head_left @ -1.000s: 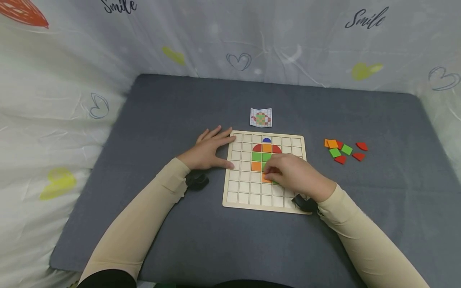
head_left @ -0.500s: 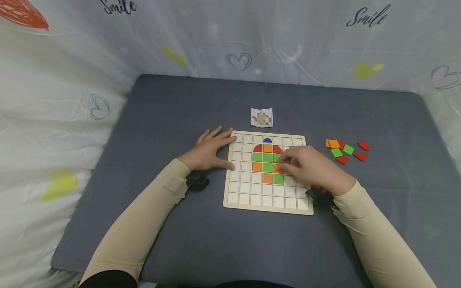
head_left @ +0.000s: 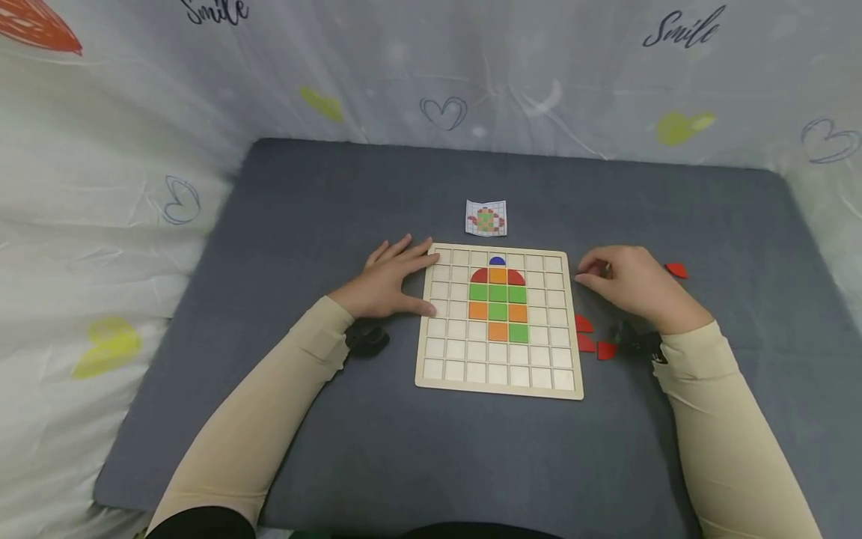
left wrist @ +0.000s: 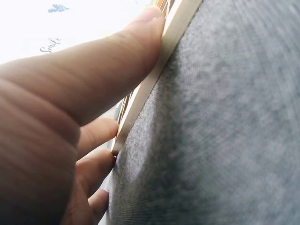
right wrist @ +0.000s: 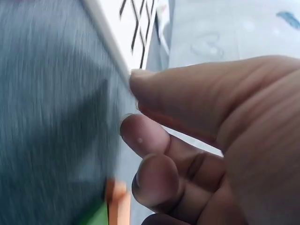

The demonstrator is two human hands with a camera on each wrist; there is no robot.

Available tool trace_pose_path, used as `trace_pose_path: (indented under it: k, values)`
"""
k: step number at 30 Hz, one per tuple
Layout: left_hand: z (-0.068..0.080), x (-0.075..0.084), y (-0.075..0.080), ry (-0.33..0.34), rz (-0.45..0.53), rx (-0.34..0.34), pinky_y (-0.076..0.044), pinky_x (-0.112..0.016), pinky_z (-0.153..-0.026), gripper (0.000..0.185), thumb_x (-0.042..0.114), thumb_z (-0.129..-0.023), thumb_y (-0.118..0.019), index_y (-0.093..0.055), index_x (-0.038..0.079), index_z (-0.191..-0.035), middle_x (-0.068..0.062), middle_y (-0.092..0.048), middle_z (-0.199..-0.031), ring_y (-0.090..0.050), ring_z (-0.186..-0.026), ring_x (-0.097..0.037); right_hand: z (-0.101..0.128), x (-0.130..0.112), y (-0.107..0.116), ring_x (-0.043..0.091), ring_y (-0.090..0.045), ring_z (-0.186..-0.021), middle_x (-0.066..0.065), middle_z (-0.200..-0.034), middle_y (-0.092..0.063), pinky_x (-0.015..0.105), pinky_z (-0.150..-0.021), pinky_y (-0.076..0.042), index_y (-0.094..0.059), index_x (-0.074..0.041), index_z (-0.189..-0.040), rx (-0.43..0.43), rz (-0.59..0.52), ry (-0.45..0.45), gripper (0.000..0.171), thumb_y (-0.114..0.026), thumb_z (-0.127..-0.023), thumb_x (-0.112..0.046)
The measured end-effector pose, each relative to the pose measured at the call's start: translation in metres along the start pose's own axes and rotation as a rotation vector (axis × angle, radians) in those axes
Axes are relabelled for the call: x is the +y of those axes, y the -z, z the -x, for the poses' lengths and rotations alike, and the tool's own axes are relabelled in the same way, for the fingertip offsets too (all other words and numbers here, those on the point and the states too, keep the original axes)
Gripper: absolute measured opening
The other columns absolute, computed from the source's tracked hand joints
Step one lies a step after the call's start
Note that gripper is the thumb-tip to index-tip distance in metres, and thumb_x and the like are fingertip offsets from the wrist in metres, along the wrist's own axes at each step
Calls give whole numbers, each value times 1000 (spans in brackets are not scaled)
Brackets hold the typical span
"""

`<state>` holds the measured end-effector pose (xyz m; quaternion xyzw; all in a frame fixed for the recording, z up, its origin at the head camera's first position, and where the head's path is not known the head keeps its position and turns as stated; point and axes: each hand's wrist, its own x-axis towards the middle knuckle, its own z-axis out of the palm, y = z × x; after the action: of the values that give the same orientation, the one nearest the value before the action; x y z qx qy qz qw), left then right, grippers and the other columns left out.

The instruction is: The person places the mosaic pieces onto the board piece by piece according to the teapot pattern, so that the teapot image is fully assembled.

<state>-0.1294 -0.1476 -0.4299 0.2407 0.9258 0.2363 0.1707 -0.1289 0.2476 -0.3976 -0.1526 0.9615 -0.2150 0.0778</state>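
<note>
A wooden grid board (head_left: 498, 391) lies flat on the table. Coloured tiles fill its middle cells: a blue half-round tile (head_left: 497, 261) on top, red curved tiles (head_left: 515, 278), and several green tiles (head_left: 497, 293) and orange tiles (head_left: 478, 311). My left hand (head_left: 385, 284) rests at the board's left edge, fingers spread, thumb and fingertips touching the rim. Past the right edge, my right hand (head_left: 636, 284) hovers with loosely bent fingers, thumb apart from them and nothing between. Below its fingers in the right wrist view are orange tiles (right wrist: 119, 201) and a green tile (right wrist: 96, 215).
A small printed card (head_left: 485, 218) with a coloured teapot-like pattern lies beyond the board. Red tiles (head_left: 607, 350) lie by the board's right edge, below the right hand. Another red tile (head_left: 676, 270) shows beyond that hand. A patterned curtain (head_left: 397, 67) hangs behind the table.
My right hand has left the tiles in the board's middle and moved right, off the board, now covering most of the loose pile. The left hand stays at the rim.
</note>
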Motion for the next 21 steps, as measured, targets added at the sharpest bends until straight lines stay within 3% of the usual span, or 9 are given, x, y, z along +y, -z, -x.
trace_pose_path:
  k: [5,12,21]
  values:
    - [1,-1,1,-5,4,-5,13,-42,-119,99,67,-75,-72,-28,30,-155,11,-7,-163,9,-151,-17,2,18,11,18,-57,-68,5,-82,-67,34,-62,-45,-71,-7,-98,3,19,-59,19,-73,-89,-23]
    - [1,0,3,-9,0,-1,13,-43,-119,99,66,-75,-72,-27,30,-156,11,-7,-163,8,-151,-18,8,35,24,21,-57,-65,12,-85,-67,34,-54,-45,-68,-3,-94,-17,26,-132,17,-74,-87,-18]
    - [0,0,1,-7,4,-5,13,-43,-119,98,65,-76,-73,-28,29,-155,11,-7,-163,8,-151,-19,12,44,27,22,-52,-65,5,-71,-59,34,-54,-40,-65,-4,-86,-124,66,-215,39,-72,-88,-42]
